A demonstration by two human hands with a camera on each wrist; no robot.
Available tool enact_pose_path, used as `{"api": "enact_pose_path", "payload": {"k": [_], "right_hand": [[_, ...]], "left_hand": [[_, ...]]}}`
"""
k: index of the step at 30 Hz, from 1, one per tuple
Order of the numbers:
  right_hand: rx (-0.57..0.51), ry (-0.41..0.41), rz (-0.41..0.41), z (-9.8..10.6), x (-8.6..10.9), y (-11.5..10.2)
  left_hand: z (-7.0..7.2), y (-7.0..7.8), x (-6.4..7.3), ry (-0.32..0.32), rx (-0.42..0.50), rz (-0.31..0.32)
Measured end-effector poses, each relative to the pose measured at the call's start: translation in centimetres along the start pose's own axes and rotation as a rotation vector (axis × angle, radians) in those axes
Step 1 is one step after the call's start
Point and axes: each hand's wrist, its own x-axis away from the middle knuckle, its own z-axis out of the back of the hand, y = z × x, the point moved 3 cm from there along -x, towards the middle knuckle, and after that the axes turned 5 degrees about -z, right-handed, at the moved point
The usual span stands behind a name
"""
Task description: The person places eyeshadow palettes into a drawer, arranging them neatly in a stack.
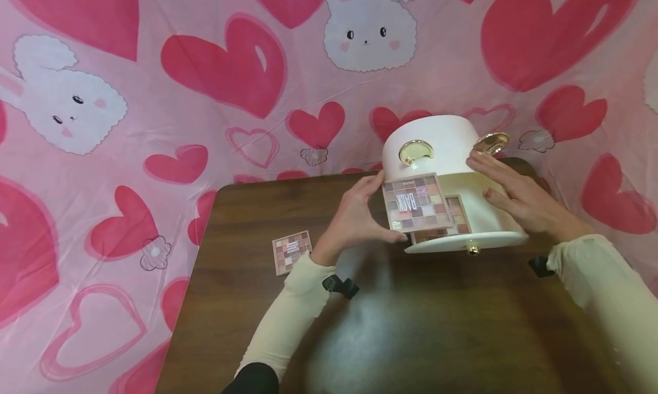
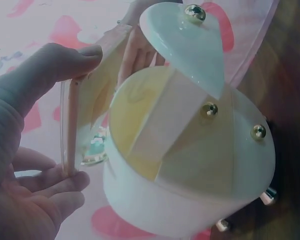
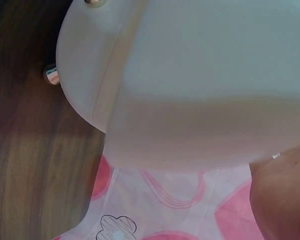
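My left hand (image 1: 354, 214) holds an eyeshadow palette (image 1: 415, 202) by its edges, thumb on one edge and fingertips on the opposite one. The palette is in front of the opening of a white rounded cosmetics organizer (image 1: 434, 131) with gold handles. Behind it a second palette (image 1: 460, 214) shows inside the organizer, partly covered. My right hand (image 1: 519, 194) rests on the organizer's right side with its fingers extended. In the left wrist view the held palette (image 2: 72, 127) appears edge-on beside the organizer (image 2: 155, 210). The right wrist view is mostly filled by the organizer's white wall (image 3: 205, 65).
A third palette (image 1: 290, 251) lies on the brown wooden table (image 1: 411, 337), left of my left forearm. The organizer's white panel (image 1: 465, 242) with a gold knob (image 1: 473, 247) juts toward me. A pink cloth (image 1: 205, 125) with hearts and rabbits hangs behind the table.
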Motion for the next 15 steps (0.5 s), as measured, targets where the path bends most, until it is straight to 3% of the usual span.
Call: {"api": "enact_pose_path", "payload": {"k": [7, 15], "right_hand": [[-0.005, 0.005, -0.001, 0.1, 0.1, -0.1], [-0.027, 0.013, -0.009, -0.1, 0.0, -0.3]], "left_hand": [[-1.1, 1.1, -1.1, -0.039, 0.016, -0.053], [-2.4, 2.6, -1.7, -0.094, -0.045, -0.044]]}}
